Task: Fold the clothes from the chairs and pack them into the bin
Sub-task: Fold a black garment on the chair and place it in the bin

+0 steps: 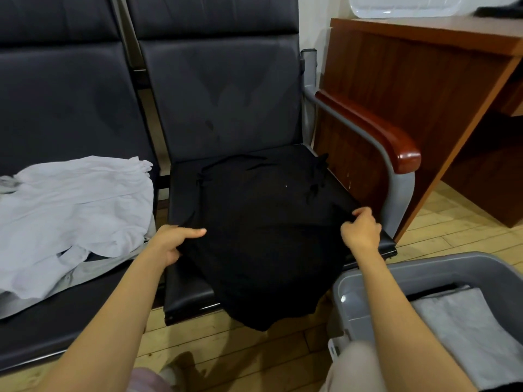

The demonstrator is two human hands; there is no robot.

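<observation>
A black garment [263, 239] lies spread over the seat of the right-hand black chair [223, 103], its near edge hanging off the front. My left hand [175, 241] grips the garment's left edge, thumb on top. My right hand [360, 229] pinches its right edge near the armrest. A crumpled pale grey shirt [73, 213] lies on the seat of the chair to the left. The grey bin [368, 278] stands on the floor at the lower right, with a folded grey cloth [464, 329] inside.
A red-brown wooden armrest [376, 128] on a grey metal frame borders the chair on the right. Behind it stands a wooden desk [424, 80] with a white tray [404, 5] on top. The floor is pale wood planks [268, 352].
</observation>
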